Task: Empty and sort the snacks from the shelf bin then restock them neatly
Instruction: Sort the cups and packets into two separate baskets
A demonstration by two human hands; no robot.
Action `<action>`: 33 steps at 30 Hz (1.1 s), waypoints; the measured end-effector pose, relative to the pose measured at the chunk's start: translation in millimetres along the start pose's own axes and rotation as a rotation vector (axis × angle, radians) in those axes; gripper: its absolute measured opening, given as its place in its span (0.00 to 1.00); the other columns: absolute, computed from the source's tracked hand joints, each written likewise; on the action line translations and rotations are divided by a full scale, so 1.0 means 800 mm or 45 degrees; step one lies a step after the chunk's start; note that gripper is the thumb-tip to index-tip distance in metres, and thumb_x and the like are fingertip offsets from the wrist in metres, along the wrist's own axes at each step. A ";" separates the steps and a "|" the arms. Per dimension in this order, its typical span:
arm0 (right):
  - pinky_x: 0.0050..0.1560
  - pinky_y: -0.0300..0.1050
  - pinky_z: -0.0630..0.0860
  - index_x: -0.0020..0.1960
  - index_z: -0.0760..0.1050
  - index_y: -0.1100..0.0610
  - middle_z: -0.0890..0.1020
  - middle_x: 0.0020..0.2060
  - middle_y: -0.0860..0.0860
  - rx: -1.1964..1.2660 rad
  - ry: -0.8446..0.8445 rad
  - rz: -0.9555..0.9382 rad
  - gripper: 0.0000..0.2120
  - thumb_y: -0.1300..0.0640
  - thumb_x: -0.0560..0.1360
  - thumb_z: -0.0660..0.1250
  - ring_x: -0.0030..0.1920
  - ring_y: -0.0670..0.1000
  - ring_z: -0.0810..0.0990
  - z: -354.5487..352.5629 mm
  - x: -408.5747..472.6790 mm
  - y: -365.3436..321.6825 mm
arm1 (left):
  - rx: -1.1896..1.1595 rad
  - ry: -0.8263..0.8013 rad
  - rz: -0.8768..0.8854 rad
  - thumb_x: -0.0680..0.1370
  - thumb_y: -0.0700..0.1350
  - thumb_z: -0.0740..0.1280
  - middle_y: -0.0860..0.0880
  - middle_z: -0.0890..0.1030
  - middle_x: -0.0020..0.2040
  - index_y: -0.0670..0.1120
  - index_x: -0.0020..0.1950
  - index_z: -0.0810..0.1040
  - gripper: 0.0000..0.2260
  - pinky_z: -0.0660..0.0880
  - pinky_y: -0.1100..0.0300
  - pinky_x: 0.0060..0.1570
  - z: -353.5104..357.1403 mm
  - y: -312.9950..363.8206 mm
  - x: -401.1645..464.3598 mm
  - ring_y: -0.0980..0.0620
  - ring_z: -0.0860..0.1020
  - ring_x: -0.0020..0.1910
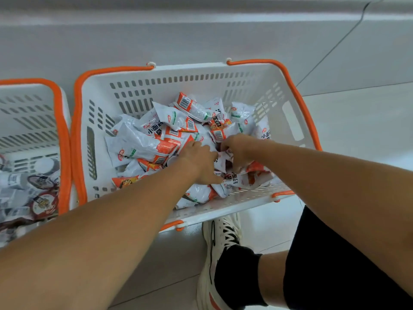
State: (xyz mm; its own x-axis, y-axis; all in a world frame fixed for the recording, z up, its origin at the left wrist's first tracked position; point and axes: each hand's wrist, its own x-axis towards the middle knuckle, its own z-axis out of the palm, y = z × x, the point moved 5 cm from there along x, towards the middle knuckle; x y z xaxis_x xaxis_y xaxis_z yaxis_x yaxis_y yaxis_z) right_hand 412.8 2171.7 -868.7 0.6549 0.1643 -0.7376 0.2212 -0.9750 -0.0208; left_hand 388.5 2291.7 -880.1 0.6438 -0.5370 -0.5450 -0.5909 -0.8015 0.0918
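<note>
Both hands are down in the snack pile: the left hand (201,158) lies on the packets with fingers spread flat, and the right hand (238,151) curls round a small packet. The snack packets (156,139) look light, soft and crinkly with slick film, so I'd pinch a sealed end or scoop several. They are white and orange sachets with barcodes, heaped loosely in the white basket (201,83) with orange handles, on the floor beside a second basket (29,121).

White basket (201,79) w/ orange rim; white-orange packets (143,144)
</note>
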 end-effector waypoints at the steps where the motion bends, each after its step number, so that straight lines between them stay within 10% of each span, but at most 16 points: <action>1: 0.49 0.46 0.79 0.66 0.74 0.52 0.79 0.58 0.52 0.013 -0.028 0.006 0.35 0.57 0.62 0.81 0.50 0.53 0.78 -0.004 -0.007 0.006 | 0.021 -0.039 -0.045 0.70 0.78 0.54 0.45 0.69 0.72 0.52 0.76 0.66 0.43 0.56 0.44 0.73 0.000 -0.003 0.001 0.39 0.64 0.73; 11: 0.68 0.56 0.71 0.80 0.54 0.50 0.67 0.75 0.54 0.056 -0.204 0.181 0.58 0.49 0.59 0.84 0.72 0.59 0.69 -0.010 -0.037 0.044 | 0.150 -0.085 -0.280 0.78 0.71 0.53 0.41 0.62 0.77 0.47 0.73 0.70 0.35 0.46 0.36 0.74 -0.014 -0.026 -0.016 0.39 0.58 0.77; 19: 0.63 0.50 0.74 0.71 0.71 0.55 0.78 0.64 0.55 0.068 0.130 0.151 0.41 0.52 0.61 0.83 0.64 0.58 0.76 -0.010 -0.002 0.032 | -0.108 0.069 0.077 0.82 0.49 0.62 0.46 0.69 0.71 0.48 0.75 0.64 0.21 0.66 0.45 0.64 -0.003 -0.003 0.001 0.40 0.71 0.65; 25: 0.64 0.50 0.72 0.71 0.71 0.55 0.76 0.64 0.55 0.102 0.098 0.199 0.35 0.52 0.66 0.78 0.65 0.58 0.73 -0.015 -0.002 0.058 | -0.011 -0.174 -0.029 0.78 0.70 0.52 0.51 0.65 0.75 0.52 0.78 0.62 0.33 0.58 0.40 0.67 0.011 0.003 0.017 0.37 0.63 0.71; 33: 0.63 0.53 0.74 0.71 0.68 0.62 0.64 0.70 0.64 0.163 0.294 0.374 0.22 0.59 0.78 0.65 0.63 0.63 0.75 0.013 0.014 0.043 | -0.258 -0.062 -0.061 0.75 0.65 0.65 0.49 0.75 0.61 0.49 0.62 0.70 0.24 0.60 0.41 0.64 0.000 0.002 0.018 0.39 0.67 0.66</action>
State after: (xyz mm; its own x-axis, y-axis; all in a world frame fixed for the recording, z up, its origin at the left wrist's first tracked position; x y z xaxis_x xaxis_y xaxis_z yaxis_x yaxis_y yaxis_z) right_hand 420.2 2138.3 -884.6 0.8253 -0.1097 -0.5540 -0.0824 -0.9938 0.0741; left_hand 396.4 2282.6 -887.9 0.6419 -0.4874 -0.5920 -0.4470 -0.8651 0.2275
